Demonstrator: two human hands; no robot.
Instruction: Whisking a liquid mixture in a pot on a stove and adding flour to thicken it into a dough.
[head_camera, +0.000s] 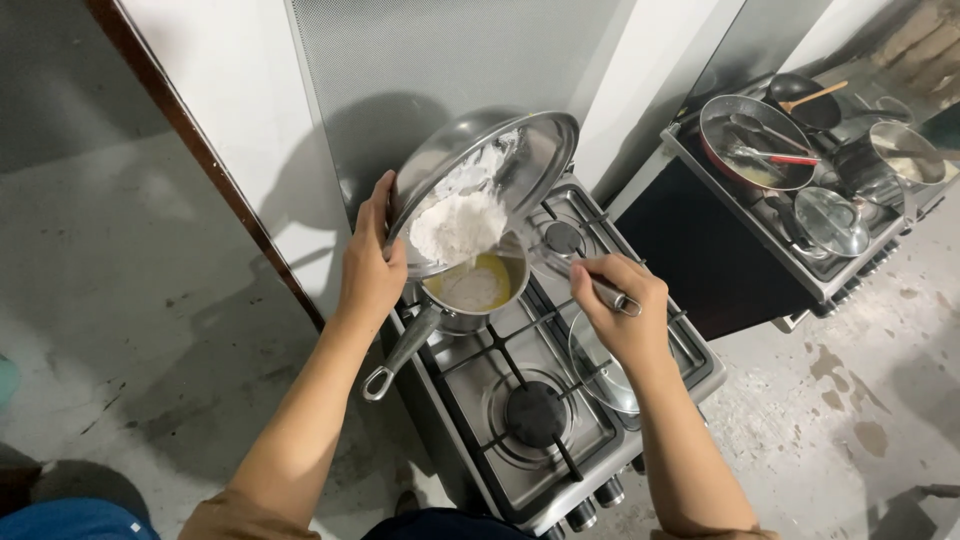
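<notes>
A steel bowl (500, 170) of white flour (458, 226) tilts over a small saucepan (478, 290) on the back-left burner of a gas stove (520, 400), the flour heaped at the bowl's lower edge and some already lying on the yellow liquid in the pan. The left hand (370, 265) grips the bowl's rim, fingers curled over its edge. The right hand (625, 310) is closed around the handle of a metal utensil (585, 280) that reaches toward the pan; its working end is hidden under the bowl. The saucepan's long handle points toward the person, past the stove's front-left corner. A glass lid (600, 370) lies on the stove's right side, just below the right hand, and the front burner (533, 413) stands bare. Well apart to the right, a second stove (780, 230) holds a red-rimmed pan (755, 140) with utensils, another lid (830, 220) and dark pots. The floor (130, 320) is stained grey concrete.
</notes>
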